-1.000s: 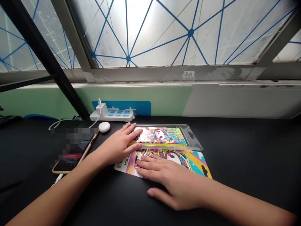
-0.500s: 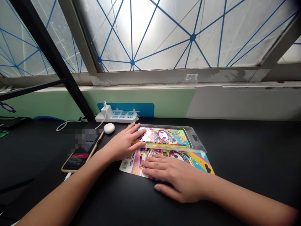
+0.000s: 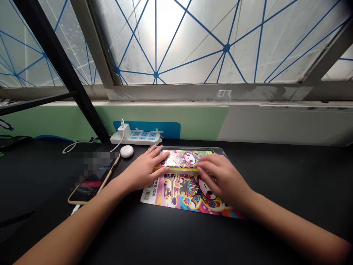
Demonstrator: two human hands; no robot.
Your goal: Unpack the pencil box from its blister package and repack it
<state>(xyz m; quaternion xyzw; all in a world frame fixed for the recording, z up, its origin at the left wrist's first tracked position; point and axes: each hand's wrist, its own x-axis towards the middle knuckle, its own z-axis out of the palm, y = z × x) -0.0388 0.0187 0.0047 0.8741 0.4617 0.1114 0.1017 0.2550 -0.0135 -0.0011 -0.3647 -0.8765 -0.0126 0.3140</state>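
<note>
A colourful cartoon pencil box [image 3: 180, 159] with a yellow near edge lies in a clear plastic tray [image 3: 220, 150]. In front is a bright printed card [image 3: 179, 191] marked "PENCIL BOX", with a barcode at its left end. My left hand [image 3: 146, 167] rests on the left end of the box and tray, fingers spread, thumb along the near edge. Over the right part of the box, my right hand [image 3: 224, 178] has bent fingers on its top and near edge. That hand is slightly blurred and hides the box's right end; its forearm covers the card's right corner.
Left of the hands lies a phone [image 3: 95, 184] with a cable plugged in. Behind it are a round white case [image 3: 127, 151] and a white power strip [image 3: 142, 137] against the wall. A black metal post [image 3: 63, 70] slants up at the left. Black tabletop [image 3: 289, 184] extends rightward.
My right hand has risen off the card and moved up and right onto the pencil box, its fingers now bent. More of the card shows. My left hand stays in place.
</note>
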